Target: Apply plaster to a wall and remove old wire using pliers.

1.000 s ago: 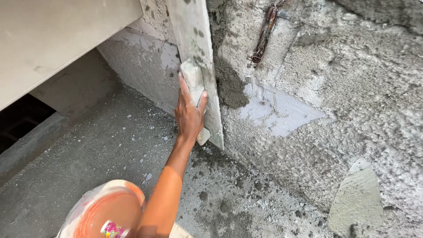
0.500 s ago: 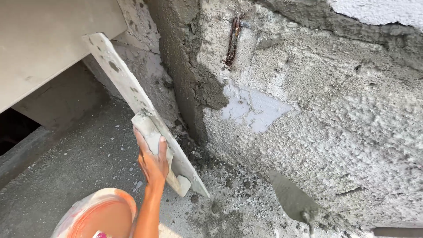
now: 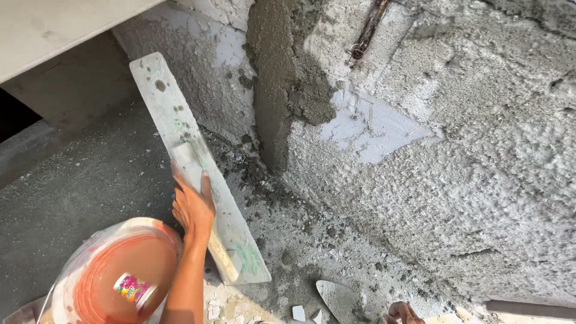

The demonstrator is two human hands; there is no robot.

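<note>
Float (image 3: 198,168): long pale board, mortar-spotted, lying slantwise against foot of wall (image 3: 468,150), lower end resting on floor (image 3: 72,180).
Left hand (image 3: 193,207): fingers curling around float's handle, gripping mid-length.
Right hand (image 3: 401,313): showing only at bottom edge, grip impossible to judge; trowel (image 3: 337,298) blade lying just beside it.
Bucket (image 3: 120,270): orange, standing on floor beside left forearm.

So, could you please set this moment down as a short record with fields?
left hand: left hand grips the handle of the long plastering float
right hand: right hand at the bottom edge, holding a trowel
wall: rough wall with a wet mortar strip on its corner
nearby: orange bucket on the floor
</note>
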